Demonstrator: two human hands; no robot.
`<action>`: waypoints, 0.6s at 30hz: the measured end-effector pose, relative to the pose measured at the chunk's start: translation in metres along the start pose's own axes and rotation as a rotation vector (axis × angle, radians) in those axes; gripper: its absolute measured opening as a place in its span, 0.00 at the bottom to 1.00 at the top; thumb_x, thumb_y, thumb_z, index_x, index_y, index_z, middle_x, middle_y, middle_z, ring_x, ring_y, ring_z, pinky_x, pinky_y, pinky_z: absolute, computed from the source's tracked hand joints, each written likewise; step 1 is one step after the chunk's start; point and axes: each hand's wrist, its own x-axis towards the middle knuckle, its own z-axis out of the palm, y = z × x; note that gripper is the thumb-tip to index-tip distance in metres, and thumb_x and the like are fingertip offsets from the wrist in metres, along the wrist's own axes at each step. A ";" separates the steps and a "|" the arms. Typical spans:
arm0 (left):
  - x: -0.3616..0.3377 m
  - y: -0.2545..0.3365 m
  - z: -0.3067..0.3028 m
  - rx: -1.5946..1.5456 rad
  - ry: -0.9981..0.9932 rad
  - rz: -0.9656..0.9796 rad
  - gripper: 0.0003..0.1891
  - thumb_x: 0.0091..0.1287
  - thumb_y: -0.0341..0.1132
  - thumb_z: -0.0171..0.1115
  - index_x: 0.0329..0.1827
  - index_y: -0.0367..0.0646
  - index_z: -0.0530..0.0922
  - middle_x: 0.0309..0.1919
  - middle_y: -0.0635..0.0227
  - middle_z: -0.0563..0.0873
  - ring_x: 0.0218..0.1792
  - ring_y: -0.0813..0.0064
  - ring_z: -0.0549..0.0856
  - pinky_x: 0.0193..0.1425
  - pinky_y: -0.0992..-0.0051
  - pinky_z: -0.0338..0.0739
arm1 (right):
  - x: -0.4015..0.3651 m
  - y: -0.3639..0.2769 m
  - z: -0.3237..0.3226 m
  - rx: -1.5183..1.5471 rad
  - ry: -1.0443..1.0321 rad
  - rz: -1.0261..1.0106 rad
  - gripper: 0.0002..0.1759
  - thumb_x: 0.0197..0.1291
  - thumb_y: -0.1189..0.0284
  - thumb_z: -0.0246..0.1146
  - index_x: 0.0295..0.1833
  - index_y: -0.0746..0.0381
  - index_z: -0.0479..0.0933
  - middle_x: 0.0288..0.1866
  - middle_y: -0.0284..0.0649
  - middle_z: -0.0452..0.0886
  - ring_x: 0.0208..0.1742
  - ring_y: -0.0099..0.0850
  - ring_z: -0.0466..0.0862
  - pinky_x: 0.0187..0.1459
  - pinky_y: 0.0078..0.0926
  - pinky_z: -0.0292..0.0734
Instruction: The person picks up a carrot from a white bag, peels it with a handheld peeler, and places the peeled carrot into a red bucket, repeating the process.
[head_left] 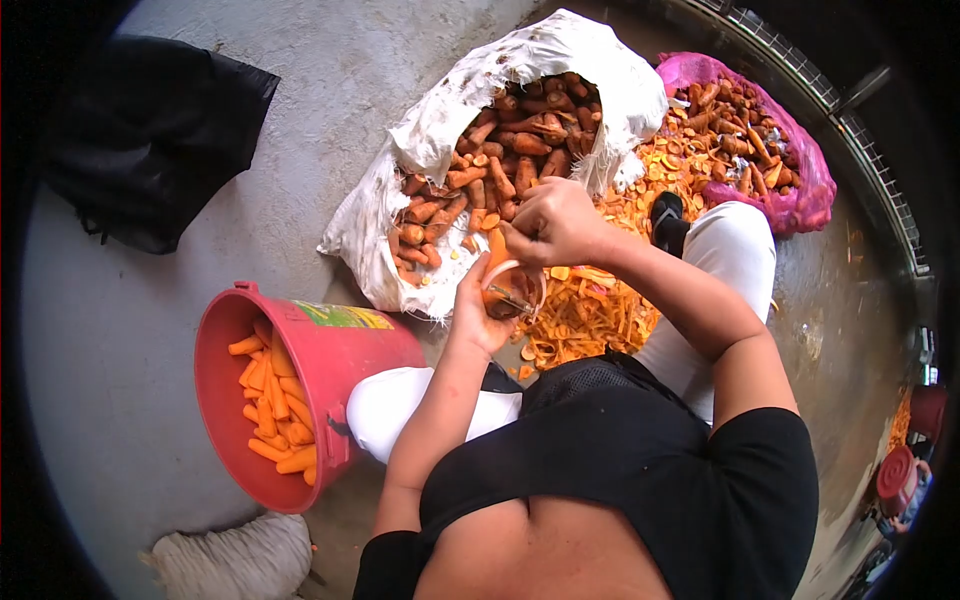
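Note:
In front of my body, my left hand [478,308] is closed around an orange carrot [497,246], its palm turned up. My right hand [556,224] makes a fist just above and to the right of it. Beneath that fist shows a peeler [518,300] with a pale curved frame and a metal blade, beside the carrot; its handle is hidden by my fingers. Orange peelings [590,318] lie heaped on the floor below both hands. Beyond them a white woven sack [400,165] lies open, full of unpeeled carrots [528,140].
A red bucket [365,350] lies tipped at my left, with peeled carrots [272,400] inside. At the far right stands a pink mesh bag [810,190] of carrots and scraps. A black bag [160,140] and a pale sack [240,558] rest on the floor at left.

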 end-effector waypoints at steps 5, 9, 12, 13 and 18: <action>-0.020 -0.002 0.019 0.049 -0.070 0.056 0.16 0.72 0.45 0.50 0.49 0.43 0.76 0.41 0.66 0.83 0.40 0.73 0.84 0.45 0.70 0.82 | -0.004 0.005 0.008 0.067 0.002 -0.001 0.15 0.44 0.65 0.63 0.12 0.59 0.76 0.12 0.41 0.73 0.17 0.40 0.76 0.21 0.34 0.70; -0.019 0.002 0.015 0.004 -0.195 0.014 0.15 0.71 0.45 0.50 0.48 0.44 0.77 0.38 0.65 0.84 0.34 0.70 0.85 0.37 0.69 0.83 | -0.004 0.009 0.010 0.085 -0.033 0.039 0.15 0.46 0.63 0.61 0.14 0.58 0.79 0.12 0.40 0.75 0.15 0.37 0.77 0.19 0.34 0.70; -0.023 0.000 0.021 0.090 -0.103 0.081 0.16 0.72 0.45 0.49 0.51 0.43 0.75 0.37 0.62 0.84 0.31 0.69 0.84 0.33 0.70 0.83 | -0.004 0.013 0.009 0.117 -0.116 0.158 0.16 0.50 0.60 0.59 0.17 0.56 0.83 0.12 0.36 0.77 0.15 0.31 0.78 0.20 0.30 0.73; -0.024 0.001 0.014 0.158 -0.156 0.085 0.17 0.72 0.46 0.49 0.52 0.43 0.74 0.36 0.61 0.83 0.31 0.68 0.84 0.32 0.69 0.83 | -0.003 0.027 0.008 0.085 -0.079 0.202 0.18 0.54 0.57 0.57 0.21 0.55 0.85 0.13 0.32 0.79 0.14 0.26 0.78 0.20 0.26 0.74; -0.036 0.005 0.014 0.191 -0.336 -0.041 0.21 0.73 0.48 0.46 0.58 0.41 0.70 0.38 0.56 0.81 0.34 0.64 0.85 0.30 0.65 0.83 | 0.007 0.094 -0.022 -0.422 -0.149 0.634 0.19 0.59 0.56 0.56 0.22 0.49 0.86 0.11 0.28 0.78 0.11 0.20 0.74 0.17 0.24 0.70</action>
